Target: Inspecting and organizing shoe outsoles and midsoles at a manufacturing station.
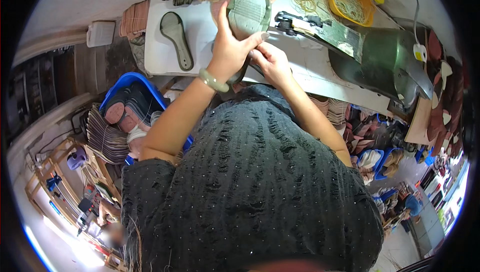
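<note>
Our left hand [231, 44] clasps the grey-green sole [250, 9] at top centre of the frame, while our right hand [272, 64] has its fingertips bunched just below; whether they pinch it, we cannot tell. Steady left support and light right fingertips should serve best, over the white worktop [200, 19], with a blue basket [131, 75] left of centre

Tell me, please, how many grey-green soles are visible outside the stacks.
2: the raised sole in the left hand, and the flat sole on the white table to its left. Others may be hidden behind the hands.
</note>
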A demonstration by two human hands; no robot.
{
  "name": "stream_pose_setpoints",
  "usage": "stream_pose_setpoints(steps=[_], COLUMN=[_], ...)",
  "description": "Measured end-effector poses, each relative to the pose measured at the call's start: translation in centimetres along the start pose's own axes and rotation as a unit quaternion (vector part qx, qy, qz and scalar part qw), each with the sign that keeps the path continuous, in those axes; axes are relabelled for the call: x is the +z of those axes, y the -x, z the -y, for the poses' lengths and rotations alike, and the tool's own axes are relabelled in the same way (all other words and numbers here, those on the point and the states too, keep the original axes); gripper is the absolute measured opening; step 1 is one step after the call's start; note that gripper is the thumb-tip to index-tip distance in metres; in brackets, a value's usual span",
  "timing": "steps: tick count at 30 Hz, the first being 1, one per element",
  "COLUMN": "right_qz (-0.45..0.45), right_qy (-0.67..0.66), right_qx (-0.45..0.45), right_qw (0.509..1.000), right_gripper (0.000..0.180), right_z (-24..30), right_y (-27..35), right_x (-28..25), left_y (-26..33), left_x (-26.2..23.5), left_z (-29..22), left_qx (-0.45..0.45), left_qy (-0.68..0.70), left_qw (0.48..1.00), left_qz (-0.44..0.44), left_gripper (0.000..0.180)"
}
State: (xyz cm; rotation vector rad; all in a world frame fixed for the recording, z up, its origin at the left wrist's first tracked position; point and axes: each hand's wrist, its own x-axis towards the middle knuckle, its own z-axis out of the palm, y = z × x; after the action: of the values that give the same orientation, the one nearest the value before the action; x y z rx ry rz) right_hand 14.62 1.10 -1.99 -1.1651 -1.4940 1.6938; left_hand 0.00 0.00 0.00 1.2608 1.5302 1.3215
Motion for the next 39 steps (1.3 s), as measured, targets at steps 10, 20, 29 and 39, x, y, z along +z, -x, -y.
stream_pose_setpoints(steps=[10, 20, 29, 39], right_qz=[0.099, 0.001, -0.047, 0.023], right_qy=[-0.227, -0.237, 0.412, 0.486], right_qx=[0.090, 0.043, -0.138, -0.090], right_qw=[0.965, 0.971, 0.899, 0.869], right_gripper=[0.029, 0.029, 0.059, 0.062], right_z=[5.6, 5.1, -2.1, -4.7], right_y=[-1.4, -1.7, 0.5, 2.0], right_x=[0.0, 4.0, -3.4, -3.3], left_y=[4.4, 5.9, 4.1, 0.6], left_x=[-4.6, -4.7, -7.2, -10.3], left_z=[-3.0, -2.7, 4.5, 14.3], left_qx=[0.044, 0.088, 0.002, -0.207], left_qy=[0.126, -0.184, -0.179, -0.397], left_qw=[0.991, 0.978, 0.974, 0.877], left_qz=[0.025, -0.034, -0.141, -0.173], left_gripper=[0.094, 0.109, 0.100, 0.095])
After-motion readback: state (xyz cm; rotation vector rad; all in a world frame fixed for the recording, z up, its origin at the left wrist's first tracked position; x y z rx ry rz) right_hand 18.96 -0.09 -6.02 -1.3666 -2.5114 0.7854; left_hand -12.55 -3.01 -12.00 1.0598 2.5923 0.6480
